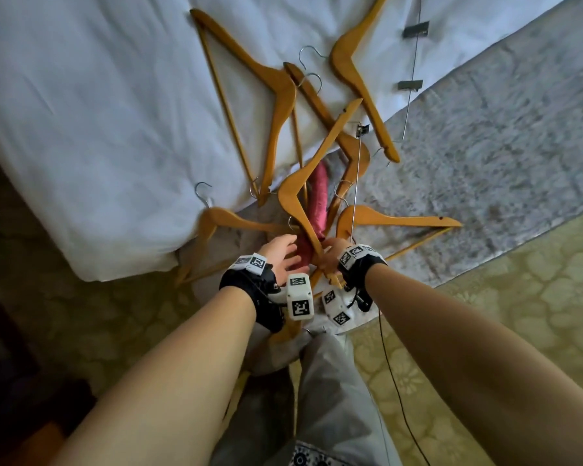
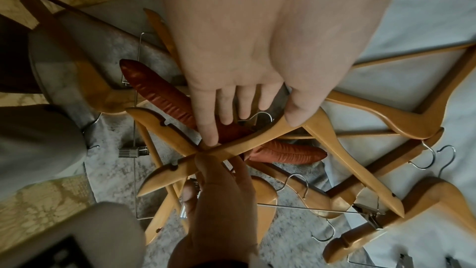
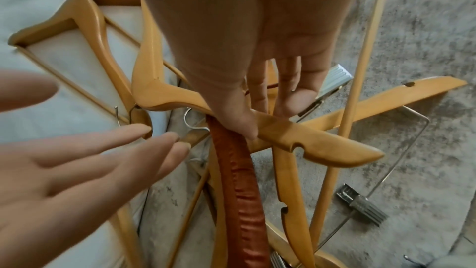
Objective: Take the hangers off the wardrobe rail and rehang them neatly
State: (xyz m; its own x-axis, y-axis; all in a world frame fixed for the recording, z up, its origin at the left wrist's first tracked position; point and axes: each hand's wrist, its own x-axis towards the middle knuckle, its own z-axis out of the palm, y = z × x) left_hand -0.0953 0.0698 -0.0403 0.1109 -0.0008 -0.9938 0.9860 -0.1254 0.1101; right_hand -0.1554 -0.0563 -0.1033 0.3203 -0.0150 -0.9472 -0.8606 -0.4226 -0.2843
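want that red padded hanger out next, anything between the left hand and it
Yes. A wooden hanger, held by the right hand, lies across the red padded hanger. The left hand hovers open beside its near end, which looks reachable.

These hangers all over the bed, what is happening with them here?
A person is sorting a tangled pile of wooden hangers lying on the white bed and its grey cover. The right hand grips one wooden hanger by its arm. The left hand reaches with straight fingers toward a red padded hanger beneath it. None is rehung yet.
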